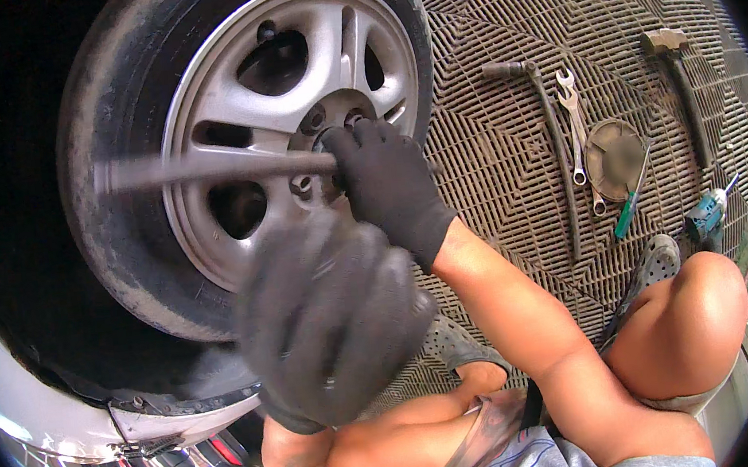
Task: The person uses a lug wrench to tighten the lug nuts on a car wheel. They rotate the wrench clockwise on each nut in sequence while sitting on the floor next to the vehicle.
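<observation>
A silver alloy wheel (284,126) with a dark tyre (118,256) fills the upper left. At its hub, my right hand (392,183), in a black glove, is closed around the head of a lug wrench (235,166). The wrench's bar reaches left across the spokes, its far end smeared by motion. Beside the hub end of the bar, a lug nut (301,186) shows in its recess; the right hand covers part of the hub. My left hand (324,318), also gloved, is raised in front of the lower rim. Its fingers look bent, but motion blurs them.
On the grated floor mat (511,168) to the right lie a bar with a socket (553,129), combination wrenches (572,114), a round cap (615,159), a green-handled screwdriver (628,211), a hammer (682,91) and a teal power tool (706,215). White bodywork (43,414) curves along the lower left.
</observation>
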Action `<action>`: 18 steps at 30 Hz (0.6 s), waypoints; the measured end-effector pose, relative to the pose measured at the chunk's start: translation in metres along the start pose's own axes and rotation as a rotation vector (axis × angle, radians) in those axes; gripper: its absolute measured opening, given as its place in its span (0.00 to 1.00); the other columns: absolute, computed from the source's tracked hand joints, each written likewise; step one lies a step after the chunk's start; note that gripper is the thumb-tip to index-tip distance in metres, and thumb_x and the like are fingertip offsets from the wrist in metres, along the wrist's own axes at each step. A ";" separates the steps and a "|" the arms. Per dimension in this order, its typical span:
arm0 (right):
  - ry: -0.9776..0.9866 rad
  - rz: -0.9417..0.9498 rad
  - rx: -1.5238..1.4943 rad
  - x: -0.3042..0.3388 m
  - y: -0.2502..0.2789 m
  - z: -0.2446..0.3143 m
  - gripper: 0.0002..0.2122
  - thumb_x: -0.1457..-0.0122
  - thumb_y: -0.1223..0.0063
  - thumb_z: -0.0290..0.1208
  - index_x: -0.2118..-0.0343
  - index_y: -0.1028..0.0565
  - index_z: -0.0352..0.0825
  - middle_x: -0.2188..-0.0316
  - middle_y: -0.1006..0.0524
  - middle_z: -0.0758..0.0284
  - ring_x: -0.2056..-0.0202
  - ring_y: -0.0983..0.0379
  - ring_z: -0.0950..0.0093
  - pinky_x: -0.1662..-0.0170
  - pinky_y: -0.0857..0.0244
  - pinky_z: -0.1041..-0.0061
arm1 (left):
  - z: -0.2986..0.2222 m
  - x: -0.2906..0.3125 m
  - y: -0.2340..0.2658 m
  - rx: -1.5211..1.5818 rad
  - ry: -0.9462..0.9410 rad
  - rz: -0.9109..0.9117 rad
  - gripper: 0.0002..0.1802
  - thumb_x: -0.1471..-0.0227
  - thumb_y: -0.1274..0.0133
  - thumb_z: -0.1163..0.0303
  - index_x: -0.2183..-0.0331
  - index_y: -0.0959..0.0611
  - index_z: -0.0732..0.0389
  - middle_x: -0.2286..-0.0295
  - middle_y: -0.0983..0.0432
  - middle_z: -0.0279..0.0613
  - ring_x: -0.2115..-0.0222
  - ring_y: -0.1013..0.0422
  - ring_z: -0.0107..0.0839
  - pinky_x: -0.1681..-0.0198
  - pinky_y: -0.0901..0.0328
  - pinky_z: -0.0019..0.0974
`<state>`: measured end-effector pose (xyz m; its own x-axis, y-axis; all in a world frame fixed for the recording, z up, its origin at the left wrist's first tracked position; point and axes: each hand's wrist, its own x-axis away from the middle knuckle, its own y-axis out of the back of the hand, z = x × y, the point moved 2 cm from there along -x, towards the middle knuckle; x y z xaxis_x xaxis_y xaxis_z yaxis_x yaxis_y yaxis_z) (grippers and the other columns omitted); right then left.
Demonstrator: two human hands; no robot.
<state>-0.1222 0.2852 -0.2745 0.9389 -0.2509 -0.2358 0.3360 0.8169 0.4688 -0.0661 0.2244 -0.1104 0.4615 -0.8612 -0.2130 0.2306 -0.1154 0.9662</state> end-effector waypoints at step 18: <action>-0.670 0.165 -1.518 0.036 -0.007 -0.044 0.26 0.41 0.37 0.43 0.49 0.30 0.28 0.60 0.22 0.62 0.60 0.25 0.73 0.55 0.30 0.71 | 0.031 0.108 -0.153 0.643 0.843 0.258 0.18 0.37 0.56 0.68 0.49 0.30 0.68 0.66 0.23 0.59 0.65 0.27 0.60 0.59 0.33 0.52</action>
<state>-0.0938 0.2935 -0.3238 0.9529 0.0483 0.2993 0.2399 0.4834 -0.8419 -0.0781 0.1340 -0.2763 0.9272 -0.3085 0.2125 -0.3348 -0.4285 0.8392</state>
